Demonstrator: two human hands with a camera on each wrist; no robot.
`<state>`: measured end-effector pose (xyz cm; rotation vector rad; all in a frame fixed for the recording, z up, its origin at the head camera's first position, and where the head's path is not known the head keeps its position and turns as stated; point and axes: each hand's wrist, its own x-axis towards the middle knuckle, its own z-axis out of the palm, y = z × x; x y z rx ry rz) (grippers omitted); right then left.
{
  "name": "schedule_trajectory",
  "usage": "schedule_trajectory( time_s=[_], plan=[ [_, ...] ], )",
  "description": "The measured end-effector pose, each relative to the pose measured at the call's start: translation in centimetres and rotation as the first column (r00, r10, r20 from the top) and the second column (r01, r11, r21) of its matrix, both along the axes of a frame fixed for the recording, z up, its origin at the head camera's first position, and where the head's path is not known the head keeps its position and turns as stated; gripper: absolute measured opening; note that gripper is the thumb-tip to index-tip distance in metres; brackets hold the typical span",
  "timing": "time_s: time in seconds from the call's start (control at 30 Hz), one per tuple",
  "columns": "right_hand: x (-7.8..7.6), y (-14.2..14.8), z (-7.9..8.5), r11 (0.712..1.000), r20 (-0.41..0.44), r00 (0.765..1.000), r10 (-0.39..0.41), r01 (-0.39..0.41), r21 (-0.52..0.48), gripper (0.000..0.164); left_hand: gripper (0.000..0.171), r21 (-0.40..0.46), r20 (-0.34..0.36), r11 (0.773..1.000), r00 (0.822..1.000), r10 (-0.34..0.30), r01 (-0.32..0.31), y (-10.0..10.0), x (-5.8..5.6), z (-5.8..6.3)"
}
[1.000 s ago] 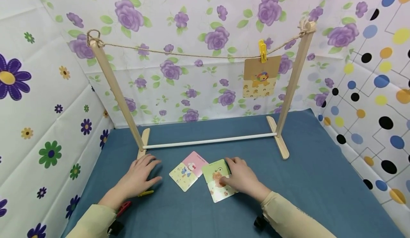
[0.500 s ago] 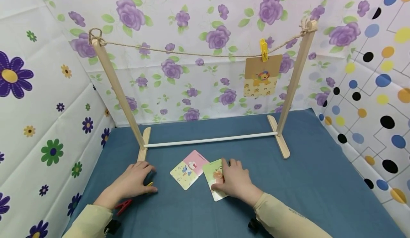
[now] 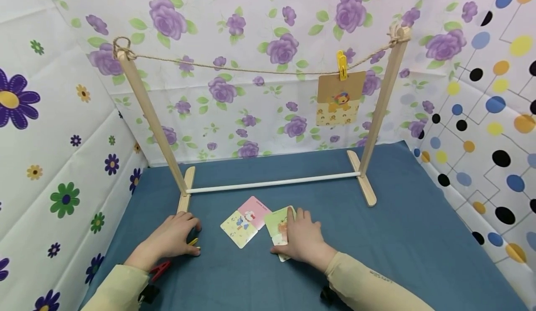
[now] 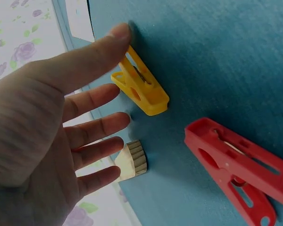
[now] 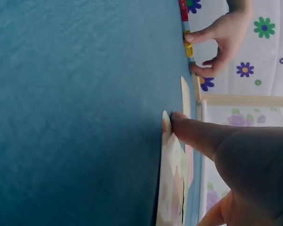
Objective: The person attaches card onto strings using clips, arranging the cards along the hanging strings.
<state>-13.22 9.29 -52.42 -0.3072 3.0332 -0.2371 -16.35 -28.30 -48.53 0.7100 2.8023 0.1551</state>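
In the head view my left hand (image 3: 167, 236) is low over the cloth at the left, fingers spread around a yellow clothespin (image 4: 144, 92). The left wrist view has the thumb against one handle and the index fingertip close to the other. A red clothespin (image 4: 226, 160) lies beside it, near the sleeve. My right hand (image 3: 303, 239) rests on a green and white animal card (image 3: 275, 222), covering its right part. Its thumb lies at the lower left edge, its fingers reach the top edge. A pink and yellow card (image 3: 247, 220) lies just left, corner to corner.
A wooden frame with a left post (image 3: 150, 115), right post (image 3: 383, 111) and white crossbar (image 3: 272, 183) stands behind the cards. Across its top runs a twine line (image 3: 234, 70), where another yellow clothespin (image 3: 342, 65) holds a brown lion card (image 3: 331, 87). Patterned cloth walls surround the blue cloth (image 3: 402, 246).
My right hand has slid left over the green card, its thumb moving to the lower left edge. My left hand has lowered around the yellow clothespin, and its thumb has come down.
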Motion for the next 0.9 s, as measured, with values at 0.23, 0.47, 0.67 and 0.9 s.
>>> schedule_trajectory(
  time_s=[0.23,0.47,0.67,0.9],
  plan=[
    [-0.5,1.3,0.9,0.996,-0.004,1.000,-0.010,0.010,-0.084,0.127,0.046,-0.007,-0.010,1.000,1.000,-0.011,0.011,0.4,0.1,0.3],
    [-1.2,2.0,1.2,0.988,0.035,0.999,-0.024,0.029,-0.151,0.127,0.044,-0.009,-0.019,1.000,1.000,-0.017,0.017,0.8,0.1,0.4],
    [-1.6,2.3,1.3,0.985,0.074,0.997,-0.037,0.049,-0.167,0.130,0.042,-0.006,-0.008,1.000,1.000,-0.009,0.009,1.0,0.1,0.4],
    [-2.2,2.8,1.1,0.986,0.101,0.994,-0.041,0.056,-0.158,0.132,0.038,0.006,0.030,1.000,0.999,0.013,-0.013,1.1,0.0,0.3]
  ],
)
